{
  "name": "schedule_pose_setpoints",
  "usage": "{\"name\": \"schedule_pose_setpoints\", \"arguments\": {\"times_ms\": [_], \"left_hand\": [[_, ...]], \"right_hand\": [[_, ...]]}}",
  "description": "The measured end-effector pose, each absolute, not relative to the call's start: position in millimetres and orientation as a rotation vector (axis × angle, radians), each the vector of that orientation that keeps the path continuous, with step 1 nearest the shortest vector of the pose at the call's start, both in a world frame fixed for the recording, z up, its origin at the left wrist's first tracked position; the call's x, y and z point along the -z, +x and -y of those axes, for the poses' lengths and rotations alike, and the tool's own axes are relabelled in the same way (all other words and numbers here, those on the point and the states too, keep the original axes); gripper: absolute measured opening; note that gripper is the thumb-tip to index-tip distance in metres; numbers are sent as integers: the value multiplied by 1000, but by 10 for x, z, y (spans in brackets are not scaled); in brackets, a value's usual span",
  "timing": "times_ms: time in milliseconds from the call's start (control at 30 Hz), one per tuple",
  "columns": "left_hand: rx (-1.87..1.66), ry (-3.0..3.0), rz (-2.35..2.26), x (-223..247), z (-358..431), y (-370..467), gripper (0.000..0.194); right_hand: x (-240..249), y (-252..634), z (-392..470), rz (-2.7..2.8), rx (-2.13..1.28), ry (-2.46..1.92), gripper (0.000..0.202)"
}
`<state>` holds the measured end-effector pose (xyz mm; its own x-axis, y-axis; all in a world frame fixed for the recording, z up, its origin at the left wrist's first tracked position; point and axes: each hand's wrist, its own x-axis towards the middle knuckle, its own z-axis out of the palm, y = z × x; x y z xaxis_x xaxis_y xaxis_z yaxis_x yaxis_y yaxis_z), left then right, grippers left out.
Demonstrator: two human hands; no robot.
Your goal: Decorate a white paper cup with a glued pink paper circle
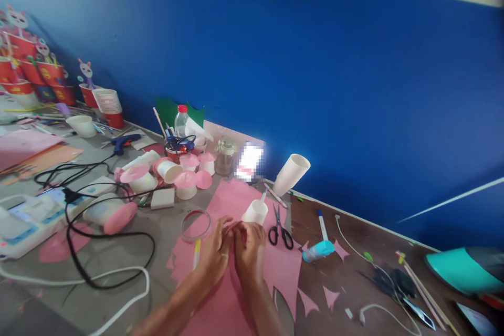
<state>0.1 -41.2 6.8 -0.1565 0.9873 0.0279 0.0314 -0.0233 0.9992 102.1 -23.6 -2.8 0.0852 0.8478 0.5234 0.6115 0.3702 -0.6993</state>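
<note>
My left hand [216, 252] and my right hand [250, 252] are close together over a large pink paper sheet [285, 268]. The fingers of both are closed in a pinch on a small piece of pink paper [236, 224], mostly hidden by the hands. Just beyond my fingertips stands a white paper cup [255, 212]. Black-handled scissors [280, 229] lie to the right of my right hand. On the left, near my left hand, is a round clear ring [196, 226], with a yellow-and-white stick [196, 253] below it.
Several white cups with pink paper pieces [186, 184] stand at left, near a glass jar [226, 155]. Black cables [106, 283] and a power strip [23, 226] lie further left. A tall white cup [291, 174] stands by the blue wall [354, 89]. A glue bottle [318, 251] lies right.
</note>
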Motion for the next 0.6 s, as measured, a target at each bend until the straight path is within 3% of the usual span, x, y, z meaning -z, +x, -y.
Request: {"name": "schedule_pose_setpoints", "arguments": {"times_ms": [600], "left_hand": [[-1287, 1168, -1358, -76, 404, -9, 29]], "right_hand": [[70, 992, 232, 1581, -291, -1383, 20]]}}
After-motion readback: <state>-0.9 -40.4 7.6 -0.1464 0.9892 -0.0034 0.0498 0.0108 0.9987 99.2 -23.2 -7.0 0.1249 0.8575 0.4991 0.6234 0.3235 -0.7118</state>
